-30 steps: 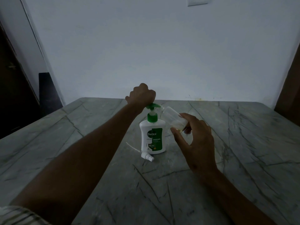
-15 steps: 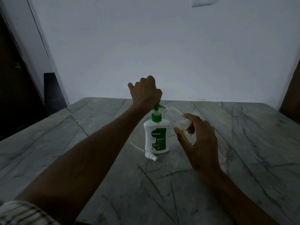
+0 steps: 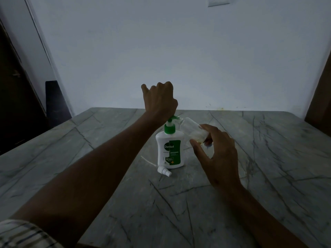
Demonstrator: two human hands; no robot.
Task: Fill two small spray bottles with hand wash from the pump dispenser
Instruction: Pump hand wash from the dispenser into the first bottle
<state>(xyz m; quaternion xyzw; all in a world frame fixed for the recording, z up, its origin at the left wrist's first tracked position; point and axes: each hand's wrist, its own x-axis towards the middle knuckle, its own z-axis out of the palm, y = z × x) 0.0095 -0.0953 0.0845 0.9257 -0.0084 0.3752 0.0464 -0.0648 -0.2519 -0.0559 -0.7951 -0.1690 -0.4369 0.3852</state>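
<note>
Dim room under low, bluish light. A grey stone table (image 3: pixel 268 176) with dark veins fills the foreground and meets a plain pale wall (image 3: pixel 179 51). A switch plate (image 3: pixel 218 1) sits at the wall's top edge. Dark door (image 3: pixel 10 104) at left; brown panel (image 3: pixel 320 104) at right.

The table (image 3: pixel 268 158) looks like polished grey marble with dark veins. Smooth white plastic with a green pump is seen on the dispenser (image 3: pixel 169 151); clear plastic on the spray bottle (image 3: pixel 194 130), white plastic on the sprayer cap (image 3: pixel 163 171).
</note>
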